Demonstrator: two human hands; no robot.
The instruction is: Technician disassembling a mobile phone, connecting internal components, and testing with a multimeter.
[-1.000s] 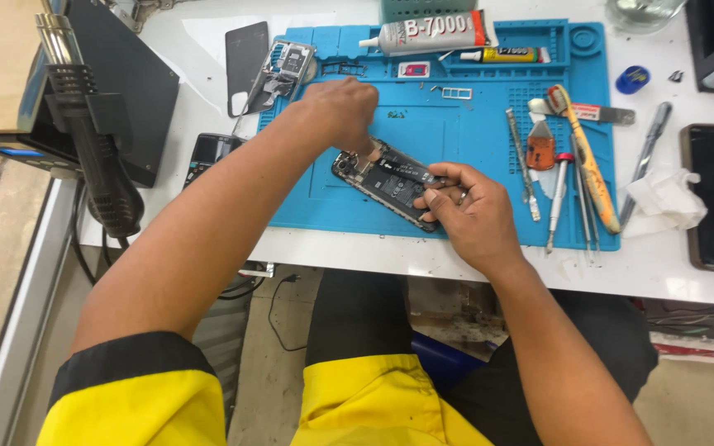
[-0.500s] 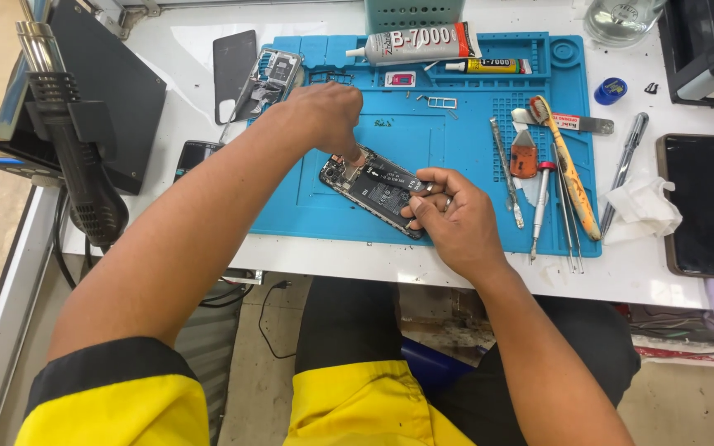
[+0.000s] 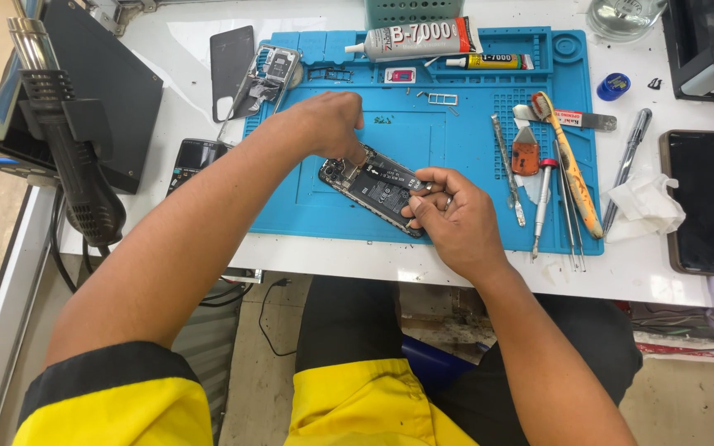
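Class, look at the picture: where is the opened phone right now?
In the head view, the opened phone lies mid-mat on the blue mat, between the left hand and the right hand.

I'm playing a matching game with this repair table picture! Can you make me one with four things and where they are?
Things:
1. opened phone
2. big glue tube
3. black-screened phone
4. hot air gun

Places:
A. far left, off the blue mat
B. between the left hand and right hand
C. along the mat's top edge
D. far right, on the white table

Pairs: 1-B, 2-C, 3-D, 4-A
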